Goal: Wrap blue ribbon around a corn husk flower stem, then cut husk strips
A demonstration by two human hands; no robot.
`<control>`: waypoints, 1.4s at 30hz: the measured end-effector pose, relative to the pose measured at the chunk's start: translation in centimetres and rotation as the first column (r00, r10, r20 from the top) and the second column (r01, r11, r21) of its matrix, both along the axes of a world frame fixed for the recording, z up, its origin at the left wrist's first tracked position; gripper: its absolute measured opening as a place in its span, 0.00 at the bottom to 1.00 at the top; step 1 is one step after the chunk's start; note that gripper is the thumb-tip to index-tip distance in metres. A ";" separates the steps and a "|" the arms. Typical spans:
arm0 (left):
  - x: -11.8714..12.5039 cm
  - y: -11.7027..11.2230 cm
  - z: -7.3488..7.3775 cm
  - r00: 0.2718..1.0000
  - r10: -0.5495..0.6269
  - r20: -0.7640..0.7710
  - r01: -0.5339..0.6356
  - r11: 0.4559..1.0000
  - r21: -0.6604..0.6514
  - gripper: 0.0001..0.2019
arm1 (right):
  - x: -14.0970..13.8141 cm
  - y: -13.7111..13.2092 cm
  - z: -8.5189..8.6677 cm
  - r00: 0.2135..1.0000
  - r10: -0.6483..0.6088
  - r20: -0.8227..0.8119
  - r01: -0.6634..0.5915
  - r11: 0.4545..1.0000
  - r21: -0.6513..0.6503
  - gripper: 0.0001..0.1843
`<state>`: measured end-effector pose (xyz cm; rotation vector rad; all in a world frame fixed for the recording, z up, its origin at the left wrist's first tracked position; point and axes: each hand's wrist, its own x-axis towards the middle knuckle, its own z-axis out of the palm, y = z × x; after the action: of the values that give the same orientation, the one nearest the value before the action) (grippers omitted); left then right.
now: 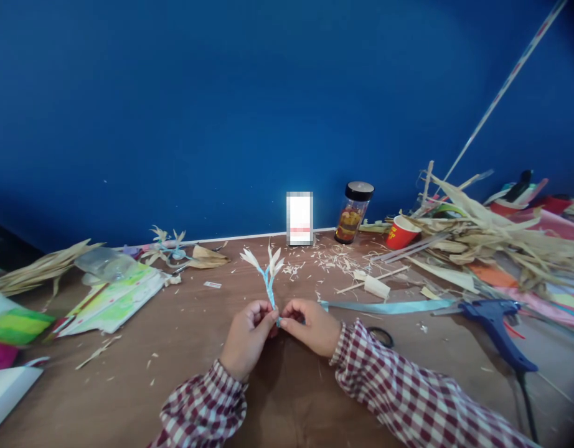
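Note:
Both hands meet above the brown table [184,367] and pinch the base of a small husk sprig [269,266]. The sprig has pale pointed leaves on a stem wrapped in light blue ribbon and stands upright. My left hand [248,335] grips the stem's lower end from the left. My right hand [308,326] pinches the same spot from the right, where a light blue ribbon [390,306] trails off to the right across the table. Both sleeves are red-and-white check.
A blue glue gun [497,323] lies at right, with scissors [381,336] partly hidden behind my right sleeve. A dry husk pile [483,239], red paper cup [401,232] and jar [354,212] stand at the back. Another wrapped sprig [170,247] and coloured papers [114,298] lie left.

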<state>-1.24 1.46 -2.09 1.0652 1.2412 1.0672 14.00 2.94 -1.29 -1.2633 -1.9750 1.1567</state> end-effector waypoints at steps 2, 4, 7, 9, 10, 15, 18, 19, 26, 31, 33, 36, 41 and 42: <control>0.1 -0.1 -0.1 1.000 -0.007 -0.012 0.007 1.000 0.017 0.11 | 0.1 0.0 -0.1 1.000 -0.019 0.021 0.019 1.000 -0.002 0.08; 0.2 -0.1 -0.2 1.000 -0.014 -0.026 0.015 0.999 0.033 0.10 | 0.2 0.0 -0.2 0.998 -0.033 0.046 0.033 0.999 -0.001 0.09; 0.3 -0.1 -0.3 0.999 -0.010 -0.041 0.012 0.999 0.047 0.10 | 0.2 0.0 -0.2 0.997 -0.046 0.062 0.043 0.998 0.044 0.09; 0.4 -0.2 -0.3 0.999 -0.002 -0.041 0.004 0.999 0.039 0.10 | 0.3 0.1 -0.2 0.997 -0.049 0.054 0.045 0.996 0.076 0.09; 0.4 -0.2 -0.3 0.999 0.000 -0.043 0.001 0.999 0.035 0.10 | 0.3 0.1 -0.2 0.997 -0.052 0.051 0.047 0.996 0.080 0.09; 0.4 -0.2 -0.3 0.997 0.034 -0.069 -0.031 0.999 0.041 0.11 | 0.2 0.0 -0.2 0.996 -0.076 0.038 0.076 0.997 -0.004 0.10; 0.4 -0.2 -0.3 0.997 0.048 -0.064 -0.046 0.998 0.037 0.10 | 0.0 -0.1 -0.3 0.997 -0.083 0.003 0.083 0.996 -0.014 0.09; 0.4 -0.2 -0.4 0.996 0.055 -0.063 -0.053 0.998 0.039 0.10 | 0.0 -0.1 -0.3 0.997 -0.080 -0.012 0.080 0.997 -0.015 0.09; 0.3 -0.1 -0.2 0.997 0.062 -0.052 -0.060 0.998 0.031 0.09 | 0.2 0.1 -0.4 0.995 -0.054 -0.079 0.042 0.989 -0.142 0.13; 0.5 -0.2 -0.2 0.998 0.068 -0.011 -0.068 0.998 0.016 0.09 | 0.1 0.2 -0.2 0.993 -0.093 -0.069 0.079 0.979 -0.187 0.12; 0.5 -0.3 -0.3 0.998 0.060 0.018 -0.061 0.998 0.008 0.09 | 0.0 0.1 -0.2 0.992 -0.101 -0.072 0.085 0.976 -0.200 0.11; 0.6 -0.3 -0.3 0.997 0.050 0.060 -0.051 0.999 0.008 0.09 | 0.0 0.1 -0.4 0.990 -0.105 -0.089 0.082 0.971 -0.225 0.11; 0.7 -0.3 -0.4 0.996 0.049 0.075 -0.051 0.998 0.024 0.09 | 0.2 0.3 -0.8 0.989 -0.074 -0.126 0.041 0.968 -0.246 0.13; 0.7 -0.3 -0.4 0.996 0.049 0.078 -0.051 0.998 0.023 0.09 | 0.2 0.3 -0.9 0.988 -0.072 -0.136 0.036 0.968 -0.249 0.13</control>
<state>-0.54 1.14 -2.53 1.0073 1.2007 1.1543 14.24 3.24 -2.17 -1.3047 -1.7217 1.4588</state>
